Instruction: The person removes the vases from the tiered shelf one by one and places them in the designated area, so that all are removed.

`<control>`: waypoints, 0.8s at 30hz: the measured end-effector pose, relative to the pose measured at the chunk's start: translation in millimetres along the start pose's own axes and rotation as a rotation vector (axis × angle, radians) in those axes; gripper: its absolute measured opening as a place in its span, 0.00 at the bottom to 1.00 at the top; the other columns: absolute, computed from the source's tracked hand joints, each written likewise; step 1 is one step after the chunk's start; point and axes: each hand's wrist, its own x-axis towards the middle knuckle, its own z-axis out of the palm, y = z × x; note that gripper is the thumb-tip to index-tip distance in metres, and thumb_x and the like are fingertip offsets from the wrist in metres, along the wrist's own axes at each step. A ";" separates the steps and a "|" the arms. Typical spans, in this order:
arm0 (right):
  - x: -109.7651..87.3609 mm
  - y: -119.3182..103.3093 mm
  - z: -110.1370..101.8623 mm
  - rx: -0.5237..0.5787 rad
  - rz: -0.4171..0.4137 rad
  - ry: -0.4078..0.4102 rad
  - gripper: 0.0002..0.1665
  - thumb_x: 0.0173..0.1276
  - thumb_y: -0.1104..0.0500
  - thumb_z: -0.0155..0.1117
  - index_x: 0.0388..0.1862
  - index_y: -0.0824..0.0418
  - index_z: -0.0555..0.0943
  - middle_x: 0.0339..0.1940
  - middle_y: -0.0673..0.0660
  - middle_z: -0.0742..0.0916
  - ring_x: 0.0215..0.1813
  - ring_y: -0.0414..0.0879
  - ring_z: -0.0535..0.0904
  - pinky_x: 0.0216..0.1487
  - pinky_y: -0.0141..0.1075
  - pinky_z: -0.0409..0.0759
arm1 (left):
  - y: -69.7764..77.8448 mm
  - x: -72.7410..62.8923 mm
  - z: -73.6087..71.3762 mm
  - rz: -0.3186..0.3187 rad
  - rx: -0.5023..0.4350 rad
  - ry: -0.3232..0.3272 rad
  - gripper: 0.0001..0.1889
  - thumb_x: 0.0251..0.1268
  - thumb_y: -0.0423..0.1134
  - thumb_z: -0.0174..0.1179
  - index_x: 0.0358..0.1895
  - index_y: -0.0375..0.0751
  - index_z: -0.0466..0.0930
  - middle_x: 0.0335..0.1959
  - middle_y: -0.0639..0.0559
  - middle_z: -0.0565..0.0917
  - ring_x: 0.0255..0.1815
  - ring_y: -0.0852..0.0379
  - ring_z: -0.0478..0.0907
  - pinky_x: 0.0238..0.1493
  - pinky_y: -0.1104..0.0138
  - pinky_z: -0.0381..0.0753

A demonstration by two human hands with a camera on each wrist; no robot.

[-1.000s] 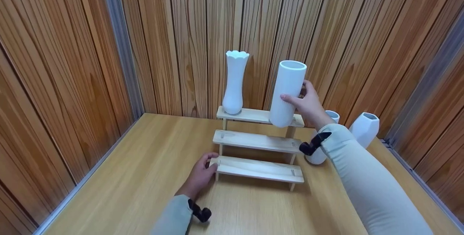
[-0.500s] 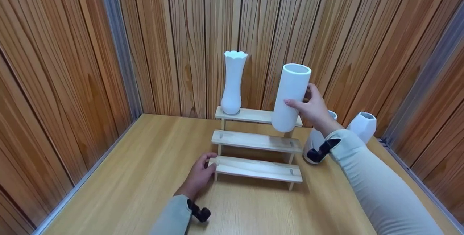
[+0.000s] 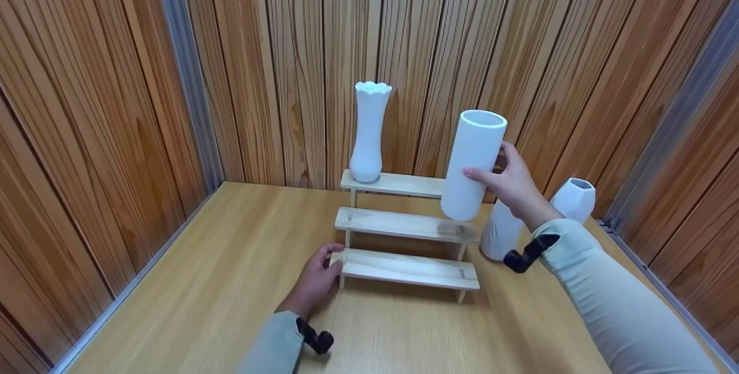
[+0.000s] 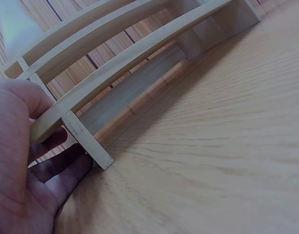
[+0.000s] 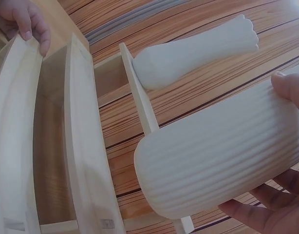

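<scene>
My right hand (image 3: pixel 515 186) grips a white cylindrical vase (image 3: pixel 474 157), thumb in front and fingers behind. Fine ribs run along the vase (image 5: pixel 222 151) in the right wrist view. It is held slightly tilted, its base in the air above the right end of the middle step. A three-step wooden display stand (image 3: pixel 398 224) stands below it. At the stand's lowest step my left hand (image 3: pixel 314 281) holds the left end, the fingers (image 4: pixel 66 178) curled under the board. On the top step's left end a white scalloped-rim vase (image 3: pixel 369 131) stands upright.
Behind my right wrist a white vase (image 3: pixel 501 232) stands on the table, partly hidden. Farther right is a faceted white vase (image 3: pixel 574 199), its lower part covered by my sleeve. Wood-panelled walls (image 3: pixel 288 74) border the wooden table (image 3: pixel 231 281) at the back and sides.
My right hand has brought the cylindrical vase down and to the right, from in front of the top step toward the middle step. The left hand has kept its hold on the stand.
</scene>
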 end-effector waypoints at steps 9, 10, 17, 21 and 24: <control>-13.2 7.5 -8.1 -0.044 0.019 -0.010 0.61 0.62 0.41 0.74 0.80 0.58 0.47 0.74 0.67 0.67 0.73 0.65 0.66 0.63 0.64 0.73 | -2.2 -0.5 -0.7 0.035 -0.001 0.001 0.17 0.74 0.37 0.54 0.63 0.46 0.74 0.75 0.41 0.65 0.77 0.41 0.59 0.74 0.46 0.61; -14.7 8.0 -9.1 -0.045 0.020 -0.011 0.61 0.62 0.41 0.74 0.80 0.59 0.47 0.74 0.67 0.67 0.73 0.65 0.66 0.63 0.63 0.73 | -2.2 -0.8 -0.8 0.034 -0.001 0.001 0.17 0.74 0.37 0.54 0.63 0.46 0.74 0.75 0.42 0.65 0.77 0.42 0.59 0.74 0.46 0.61; -22.1 10.9 -15.8 -0.044 0.026 -0.011 0.61 0.62 0.41 0.74 0.81 0.58 0.46 0.75 0.67 0.67 0.74 0.65 0.66 0.63 0.63 0.74 | -0.6 -2.1 -2.0 0.034 0.007 0.013 0.17 0.74 0.38 0.54 0.63 0.47 0.74 0.75 0.41 0.65 0.77 0.41 0.60 0.73 0.46 0.63; -26.3 15.3 -20.5 -0.050 0.042 -0.017 0.60 0.65 0.43 0.72 0.81 0.59 0.45 0.75 0.68 0.66 0.74 0.66 0.64 0.63 0.64 0.73 | -0.7 -1.4 -1.4 0.009 0.032 0.019 0.17 0.74 0.38 0.55 0.62 0.48 0.75 0.74 0.42 0.66 0.75 0.42 0.62 0.72 0.46 0.64; -30.6 19.6 -24.6 -0.052 0.052 -0.015 0.60 0.65 0.43 0.72 0.82 0.58 0.45 0.76 0.68 0.65 0.75 0.67 0.63 0.64 0.65 0.72 | -0.4 -0.6 -0.7 -0.008 0.044 0.025 0.16 0.73 0.39 0.55 0.62 0.49 0.75 0.73 0.42 0.67 0.75 0.42 0.61 0.73 0.45 0.62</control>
